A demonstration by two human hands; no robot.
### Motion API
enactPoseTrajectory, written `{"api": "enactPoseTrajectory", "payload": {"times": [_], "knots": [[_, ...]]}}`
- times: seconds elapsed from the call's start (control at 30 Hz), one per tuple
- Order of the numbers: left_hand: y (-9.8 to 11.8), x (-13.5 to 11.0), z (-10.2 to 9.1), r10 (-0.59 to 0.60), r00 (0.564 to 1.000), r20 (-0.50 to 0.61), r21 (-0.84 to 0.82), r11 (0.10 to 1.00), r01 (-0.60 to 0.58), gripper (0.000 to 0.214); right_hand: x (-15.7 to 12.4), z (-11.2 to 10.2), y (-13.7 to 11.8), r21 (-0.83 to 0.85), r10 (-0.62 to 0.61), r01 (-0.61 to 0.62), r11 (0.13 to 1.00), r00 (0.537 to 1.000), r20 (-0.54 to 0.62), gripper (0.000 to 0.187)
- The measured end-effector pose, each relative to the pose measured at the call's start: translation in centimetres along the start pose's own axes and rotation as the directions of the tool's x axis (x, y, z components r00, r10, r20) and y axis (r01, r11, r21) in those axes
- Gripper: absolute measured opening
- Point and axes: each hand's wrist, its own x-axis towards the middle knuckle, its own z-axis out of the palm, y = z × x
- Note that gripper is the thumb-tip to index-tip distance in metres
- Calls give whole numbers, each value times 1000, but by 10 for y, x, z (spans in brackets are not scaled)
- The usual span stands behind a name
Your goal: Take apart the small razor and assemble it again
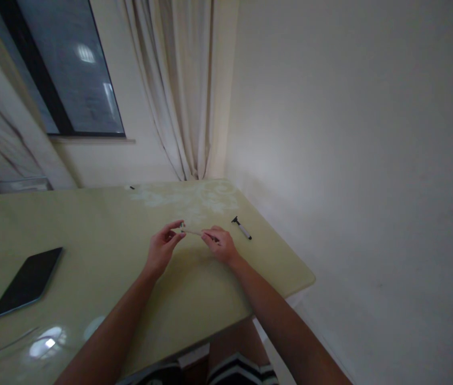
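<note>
Over the table, my right hand (219, 244) is closed around one end of a thin, pale stick-like object (193, 232); its exact kind is too small to make out. At the stick's other end is my left hand (163, 247), thumb and forefinger curved around a small, shiny piece (182, 225). Whether that piece is joined to the stick cannot be seen clearly. A razor (243, 230) with a dark head and a pale handle lies on the tabletop, just right of my right hand and apart from it.
Both hands are above a pale yellow-green table (194, 294) set against the wall (330, 160). A dark tablet (28, 280) lies at the left. Near the front left is a pale cable (4, 347), and a tiny dark item (132, 187) sits by the back edge. Curtains (188, 107) hang behind.
</note>
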Motion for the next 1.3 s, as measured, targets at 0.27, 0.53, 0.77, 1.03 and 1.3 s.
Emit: {"api": "enactPoseTrajectory", "payload": {"times": [0.27,0.53,0.77,1.03,1.3], "knots": [[0,0,0,-6,1000,-4,2,1000,6,60,0,-2,-5,-21,0,-1,1000,1000,-18,40],[2,0,0,-14,1000,-18,11,1000,14,63,0,1,-5,-53,15,-18,998,998,-57,42],[0,1,-2,-11,1000,-21,25,1000,11,59,0,1,-3,-79,49,-55,995,996,-68,45],[3,0,0,-15,1000,-12,26,1000,16,60,0,1,-3,-37,42,-43,998,999,-22,44],[0,0,0,-23,1000,-3,4,1000,23,63,0,0,-4,16,-6,6,1000,1000,-2,44]]}}
